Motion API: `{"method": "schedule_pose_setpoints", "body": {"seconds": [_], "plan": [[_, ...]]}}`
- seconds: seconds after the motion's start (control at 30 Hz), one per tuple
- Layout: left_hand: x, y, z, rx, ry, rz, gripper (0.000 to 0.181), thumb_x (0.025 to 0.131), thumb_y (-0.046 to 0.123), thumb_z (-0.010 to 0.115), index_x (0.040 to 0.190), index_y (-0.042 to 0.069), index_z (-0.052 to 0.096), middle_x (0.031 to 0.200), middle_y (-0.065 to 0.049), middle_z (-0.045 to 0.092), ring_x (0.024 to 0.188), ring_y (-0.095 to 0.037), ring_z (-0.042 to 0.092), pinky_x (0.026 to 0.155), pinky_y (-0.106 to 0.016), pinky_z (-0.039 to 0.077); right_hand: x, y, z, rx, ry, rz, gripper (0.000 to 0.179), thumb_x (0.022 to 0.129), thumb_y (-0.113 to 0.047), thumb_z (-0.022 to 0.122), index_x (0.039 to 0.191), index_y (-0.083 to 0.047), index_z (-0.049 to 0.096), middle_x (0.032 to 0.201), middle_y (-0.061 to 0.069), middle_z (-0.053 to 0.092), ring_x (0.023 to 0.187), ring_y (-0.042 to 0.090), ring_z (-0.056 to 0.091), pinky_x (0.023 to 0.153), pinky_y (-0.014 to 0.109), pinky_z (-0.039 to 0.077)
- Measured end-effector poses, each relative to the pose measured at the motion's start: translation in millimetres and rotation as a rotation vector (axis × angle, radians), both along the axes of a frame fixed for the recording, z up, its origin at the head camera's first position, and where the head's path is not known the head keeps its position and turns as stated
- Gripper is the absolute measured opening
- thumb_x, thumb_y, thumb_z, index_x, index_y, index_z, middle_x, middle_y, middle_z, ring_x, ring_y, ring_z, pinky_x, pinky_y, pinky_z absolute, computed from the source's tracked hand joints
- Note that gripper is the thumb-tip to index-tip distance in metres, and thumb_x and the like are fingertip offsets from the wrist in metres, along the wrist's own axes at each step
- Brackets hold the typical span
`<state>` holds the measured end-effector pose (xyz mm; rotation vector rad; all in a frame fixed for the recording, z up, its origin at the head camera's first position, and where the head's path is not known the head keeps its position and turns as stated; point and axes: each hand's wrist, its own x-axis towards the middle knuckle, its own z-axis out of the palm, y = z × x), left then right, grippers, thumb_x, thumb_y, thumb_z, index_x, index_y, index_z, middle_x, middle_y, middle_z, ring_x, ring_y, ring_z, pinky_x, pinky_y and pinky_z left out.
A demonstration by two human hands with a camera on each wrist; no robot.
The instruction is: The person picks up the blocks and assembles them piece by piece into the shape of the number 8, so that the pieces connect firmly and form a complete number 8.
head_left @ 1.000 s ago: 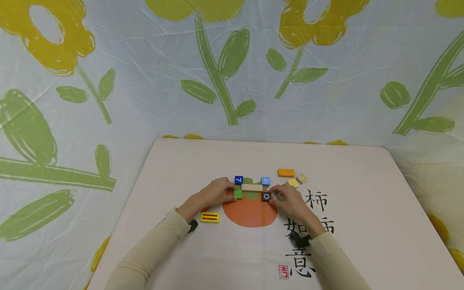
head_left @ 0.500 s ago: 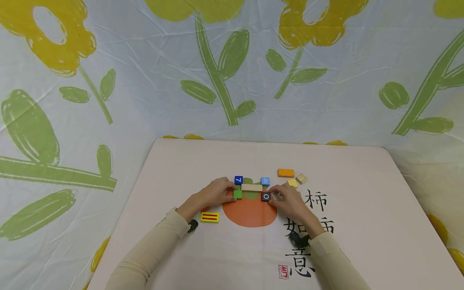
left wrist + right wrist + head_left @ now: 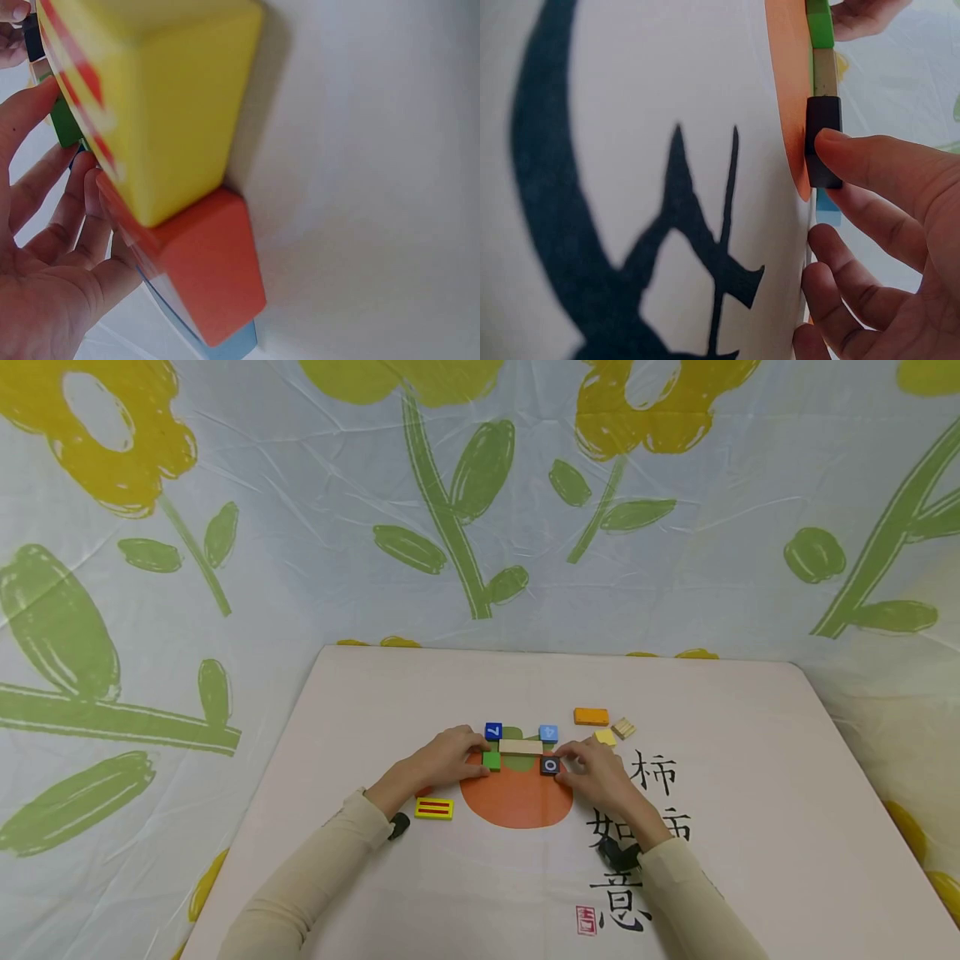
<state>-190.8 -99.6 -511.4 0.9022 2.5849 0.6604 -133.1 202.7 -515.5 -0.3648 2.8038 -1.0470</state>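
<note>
My left hand [image 3: 446, 758] pinches a green block [image 3: 491, 762] between thumb and fingertip, as the left wrist view also shows. Opposite it, my right hand [image 3: 600, 772] has thumb and index finger on the sides of a black block [image 3: 550, 766] marked with a white 0. Between the two blocks, slightly farther back, lies a pale wooden plank [image 3: 521, 747]. Behind its left end is a dark blue block [image 3: 493, 731] with a 7, and behind its right end a light blue block [image 3: 548, 733] with a 4. In the right wrist view the black block [image 3: 823, 141] stands near the orange print's edge.
A yellow block with red stripes [image 3: 433, 808] lies by my left wrist, a red block [image 3: 217, 270] beside it. Right of the group are an orange block [image 3: 591, 717], a yellow block [image 3: 604, 738] and a small wooden piece [image 3: 623, 727]. The cloth bears a persimmon print [image 3: 517, 802].
</note>
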Motion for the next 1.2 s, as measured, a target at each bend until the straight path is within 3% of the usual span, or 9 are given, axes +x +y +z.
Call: {"method": "schedule_pose_setpoints", "body": {"seconds": [0.33,0.5,0.67,0.87,1.07,1.2], "plan": [[-0.1,0.6,0.7,-0.020,-0.008,0.002,0.045,0.090,0.040,0.075,0.125,0.012,0.068,0.111,0.000,0.059,0.095,-0.014,0.052,0.086,-0.030,0.046,-1.5,0.2,-1.9,-0.004,0.034,0.015,0.027,0.087,-0.017,0.078,0.113,-0.012,0.072,0.099,0.008,0.057,0.093,0.028,0.051,0.078,0.045,0.043],[-0.7,-1.8,-0.4,-0.001,-0.010,0.000,0.046,0.091,0.040,0.075,0.127,0.012,0.067,0.114,0.000,0.060,0.098,-0.013,0.053,0.090,-0.031,0.046,-1.9,0.0,-2.1,0.003,0.012,0.008,0.027,0.087,-0.018,0.078,0.113,-0.013,0.071,0.099,0.007,0.056,0.093,0.027,0.050,0.078,0.043,0.042],[0.4,-10.2,0.3,0.069,-0.020,0.010,0.042,0.092,0.035,0.074,0.127,0.013,0.066,0.113,0.001,0.061,0.101,-0.014,0.054,0.091,-0.032,0.047,-0.9,-0.5,-0.3,-0.001,-0.021,-0.009,0.026,0.088,-0.019,0.078,0.113,-0.016,0.071,0.102,0.007,0.057,0.096,0.027,0.052,0.081,0.046,0.043],[5.5,-25.5,8.8,0.186,-0.058,0.077,0.039,0.094,0.028,0.071,0.130,0.013,0.065,0.118,0.002,0.062,0.107,-0.015,0.056,0.091,-0.034,0.048,-0.5,-0.3,0.5,-0.006,-0.036,-0.013,0.027,0.089,-0.019,0.077,0.115,-0.016,0.071,0.103,0.007,0.056,0.097,0.027,0.052,0.082,0.047,0.044],[15.6,-43.4,22.5,0.273,-0.019,0.127,0.038,0.096,0.026,0.071,0.129,0.008,0.065,0.121,-0.007,0.064,0.110,-0.022,0.057,0.091,-0.037,0.050,-1.6,-0.2,0.3,-0.003,-0.041,-0.018,0.027,0.088,-0.019,0.077,0.115,-0.016,0.071,0.103,0.007,0.057,0.097,0.027,0.053,0.082,0.047,0.044],[24.0,-58.3,23.0,0.322,0.023,0.180,0.037,0.095,0.024,0.072,0.127,0.007,0.067,0.119,-0.009,0.065,0.108,-0.024,0.059,0.089,-0.039,0.052,-1.7,-1.0,0.5,0.007,-0.046,-0.022,0.027,0.089,-0.018,0.077,0.115,-0.016,0.071,0.104,0.008,0.057,0.098,0.028,0.052,0.082,0.048,0.044]]}}
